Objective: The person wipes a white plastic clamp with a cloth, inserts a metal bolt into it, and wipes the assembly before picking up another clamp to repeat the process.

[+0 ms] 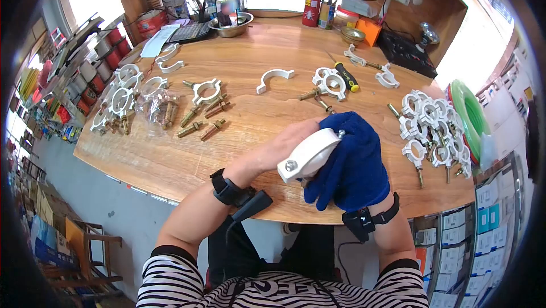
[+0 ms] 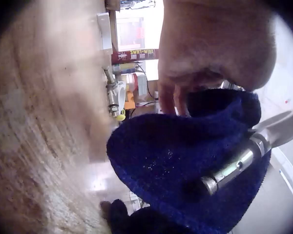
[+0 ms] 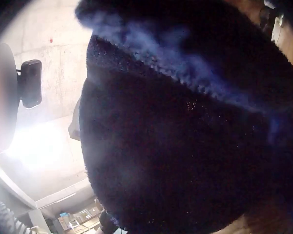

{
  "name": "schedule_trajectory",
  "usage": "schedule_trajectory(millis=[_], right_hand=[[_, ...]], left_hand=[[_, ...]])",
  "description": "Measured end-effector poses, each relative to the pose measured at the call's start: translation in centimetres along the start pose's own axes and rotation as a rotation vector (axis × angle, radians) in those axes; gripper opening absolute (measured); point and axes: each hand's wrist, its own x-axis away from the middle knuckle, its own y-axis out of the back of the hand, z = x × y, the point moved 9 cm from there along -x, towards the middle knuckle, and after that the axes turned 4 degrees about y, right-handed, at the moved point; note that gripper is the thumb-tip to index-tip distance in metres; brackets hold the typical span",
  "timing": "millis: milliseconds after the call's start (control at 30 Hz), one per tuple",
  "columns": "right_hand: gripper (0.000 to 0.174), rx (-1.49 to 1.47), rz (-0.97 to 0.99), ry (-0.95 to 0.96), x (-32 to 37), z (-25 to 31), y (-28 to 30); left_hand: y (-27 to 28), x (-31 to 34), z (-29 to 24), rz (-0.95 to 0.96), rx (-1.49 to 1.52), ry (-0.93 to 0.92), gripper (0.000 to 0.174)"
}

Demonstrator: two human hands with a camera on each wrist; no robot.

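Observation:
A white plastic pipe clamp (image 1: 307, 154) with a screw in each end is held up in front of me. My right hand (image 1: 357, 163), in a blue knitted glove, grips it from the right. In the left wrist view a metal expansion bolt (image 2: 234, 168) runs from the clamp (image 2: 285, 129) across the glove (image 2: 176, 161). My bare left hand (image 1: 287, 143) reaches behind the clamp. Its bent fingers (image 2: 168, 100) meet the glove's far edge, and their tips are hidden; I cannot tell what they hold. The dark glove (image 3: 176, 131) fills most of the right wrist view.
Loose brass-coloured bolts (image 1: 213, 130) and white clamps (image 1: 122, 100) lie on the wooden table (image 1: 250, 109) at left, beside a clear plastic bag (image 1: 156, 112). A half clamp (image 1: 274, 77), a screwdriver (image 1: 346, 76) and assembled clamps (image 1: 330, 83) lie beyond my hands. More clamps (image 1: 432, 120) are piled right.

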Motion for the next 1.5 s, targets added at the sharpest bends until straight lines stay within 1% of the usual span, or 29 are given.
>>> schedule_trajectory(millis=[33,100,133,167,267,333,367,433,467,500,567,600,633,667,700,733,767,800,867,1000,1167,1200,1267,1300,1333,1367,1400,1433,1500], right_hand=[[0.036,-0.001,0.002,0.001,-0.1,0.1,0.0],[0.038,0.148,0.056,0.013,-0.3,0.6,-0.3],[0.042,0.704,0.186,0.445,0.1,4.4,-2.1],[0.042,0.702,0.186,0.445,0.1,4.8,-2.2],[0.044,0.715,0.205,0.486,0.2,5.1,-2.6],[0.044,0.624,0.008,0.395,-0.1,3.9,-0.7],[0.044,0.623,0.010,0.391,-0.1,4.2,-0.4],[0.045,0.895,-0.043,0.545,0.0,6.6,0.0],[0.045,0.893,-0.043,0.542,-0.1,6.4,0.0],[0.041,0.648,-0.109,0.379,-0.7,5.3,1.3],[0.032,0.156,-0.230,0.051,-1.1,1.7,3.0],[0.032,0.157,-0.231,0.047,-1.1,1.2,3.0],[0.031,0.414,-0.182,0.217,-1.2,2.4,2.3],[0.030,0.669,-0.128,0.389,-1.0,3.5,1.2],[0.030,0.668,-0.126,0.387,-0.9,3.7,1.1],[0.031,0.787,-0.040,0.434,-0.7,4.1,0.0],[0.033,0.904,0.049,0.481,-0.5,4.3,-1.2],[0.033,0.902,0.052,0.478,-0.6,4.2,-1.2],[0.033,1.000,0.078,0.593,-0.5,4.9,-1.5],[0.031,1.008,0.078,0.599,-0.6,5.0,-0.9],[0.029,1.050,0.170,0.580,-0.9,3.9,-0.6],[0.029,1.050,0.169,0.580,-0.9,4.2,-0.7],[0.026,1.190,0.090,0.613,-0.7,5.4,-0.9],[0.026,1.189,0.088,0.612,-0.6,5.6,-1.0],[0.027,1.208,0.041,0.554,-0.7,5.6,-0.4],[0.028,1.229,-0.010,0.493,-0.7,5.7,0.4],[0.034,1.078,-0.113,0.388,-0.7,4.6,2.3],[0.034,1.086,-0.125,0.383,-0.7,5.1,3.0],[0.039,1.396,0.107,0.718,0.2,7.0,1.0]], left_hand=[[0.4,-0.1,0.4,-0.001,-0.002,-0.001,0.034],[1.1,-0.5,2.7,0.030,-0.008,0.107,0.025],[1.3,-0.5,1.5,-0.086,-0.021,0.035,0.019],[1.1,-0.5,1.4,-0.086,-0.023,0.036,0.019],[1.8,-0.5,1.0,-0.184,-0.025,0.031,0.021],[3.7,-0.3,-1.0,-0.370,0.020,-0.166,0.028],[4.3,-0.3,-1.3,-0.372,0.022,-0.163,0.028],[5.6,0.0,-2.0,-0.359,0.293,-0.209,0.032],[5.1,0.0,-2.5,-0.323,0.258,-0.224,0.035],[4.9,0.1,-2.4,-0.323,0.258,-0.222,0.035],[2.0,0.1,-3.7,-0.226,-0.215,-0.332,0.039],[1.4,0.3,-3.9,-0.280,-0.352,-0.309,0.036],[1.4,0.4,-4.0,-0.281,-0.350,-0.307,0.036],[1.6,0.1,-3.1,-0.278,-0.355,-0.192,0.033],[1.8,-0.1,-2.2,-0.274,-0.361,-0.077,0.030],[1.8,0.1,-2.3,-0.278,-0.334,-0.066,0.024],[1.8,0.1,-2.4,-0.280,-0.334,-0.063,0.024],[1.4,0.2,-2.8,-0.255,-0.405,-0.097,0.023],[1.0,0.1,-2.9,-0.230,-0.471,-0.131,0.022],[0.4,-0.1,-2.2,-0.153,-0.454,-0.124,0.024],[-0.1,-0.3,-1.6,-0.093,-0.446,-0.079,0.024],[0.0,-0.2,-1.5,-0.110,-0.385,-0.094,0.023],[0.2,-0.2,-1.3,-0.126,-0.325,-0.105,0.023],[1.0,-0.2,-0.8,-0.167,-0.091,-0.051,0.020],[1.7,-0.3,-0.1,-0.203,0.146,0.003,0.019],[1.9,-0.5,0.2,-0.192,0.149,0.004,0.019],[2.5,-0.7,0.5,-0.193,0.274,-0.015,0.020],[3.1,-0.8,0.8,-0.196,0.401,-0.033,0.022],[3.4,-1.0,0.9,-0.167,0.465,-0.054,0.025]])
